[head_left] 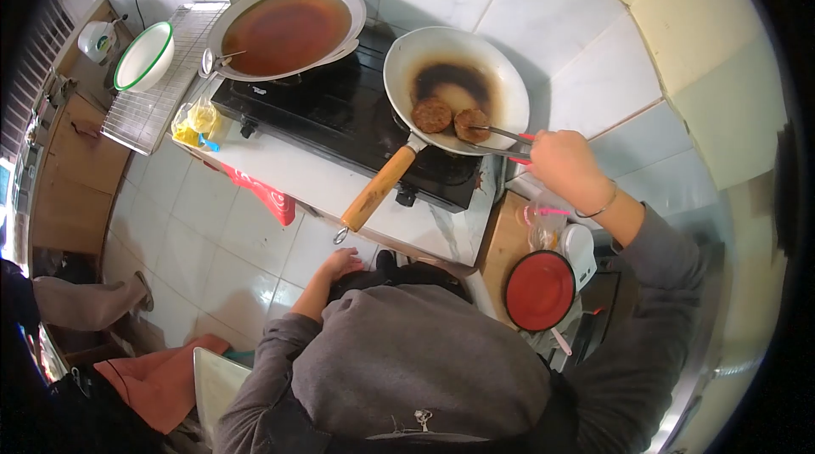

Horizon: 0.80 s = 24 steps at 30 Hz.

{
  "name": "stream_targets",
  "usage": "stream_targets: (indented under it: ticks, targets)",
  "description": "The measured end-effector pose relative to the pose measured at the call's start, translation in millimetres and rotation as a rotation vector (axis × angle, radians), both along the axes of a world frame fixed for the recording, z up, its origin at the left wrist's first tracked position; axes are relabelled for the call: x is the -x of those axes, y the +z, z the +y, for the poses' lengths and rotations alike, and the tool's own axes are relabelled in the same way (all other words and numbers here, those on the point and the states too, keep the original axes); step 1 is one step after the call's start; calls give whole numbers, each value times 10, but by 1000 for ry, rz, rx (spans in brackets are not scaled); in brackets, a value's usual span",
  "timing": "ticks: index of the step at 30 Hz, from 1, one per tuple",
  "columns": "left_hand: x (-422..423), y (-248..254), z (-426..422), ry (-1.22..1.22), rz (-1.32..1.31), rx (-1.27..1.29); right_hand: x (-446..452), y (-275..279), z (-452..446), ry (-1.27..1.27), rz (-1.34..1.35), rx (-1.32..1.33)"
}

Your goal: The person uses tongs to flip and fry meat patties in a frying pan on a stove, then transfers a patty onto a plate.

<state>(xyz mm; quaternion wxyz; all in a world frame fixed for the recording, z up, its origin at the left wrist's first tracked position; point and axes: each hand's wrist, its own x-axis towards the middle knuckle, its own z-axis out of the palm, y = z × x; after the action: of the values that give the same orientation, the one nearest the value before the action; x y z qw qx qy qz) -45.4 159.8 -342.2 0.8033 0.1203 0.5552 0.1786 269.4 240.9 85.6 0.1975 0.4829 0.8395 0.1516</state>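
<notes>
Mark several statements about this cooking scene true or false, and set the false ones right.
1. Two brown patties lie in the white frying pan. True.
2. The tongs lie unused on the counter. False: the right hand holds them, with their tips at one of the patties.
3. The pan's wooden handle points away from the person. False: it points toward the person.
4. The large metal wok holds a reddish-brown liquid. True.
5. The green-rimmed bowl sits inside the wok. False: it is on the wire rack.
</notes>
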Motion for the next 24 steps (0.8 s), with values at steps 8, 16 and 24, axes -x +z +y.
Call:
stream_targets:
  ticks: [8, 16, 24]
  targets:
    - [22, -267, -21, 19, -35, -41, -373, 313, 62, -339, 204, 69]
    - [-48, -134, 9, 34, -19, -35, -554, 469, 82, -784, 540, 238]
    - [-92, -178, 11, 23, -25, -40, -539, 530, 87, -834, 492, 240]
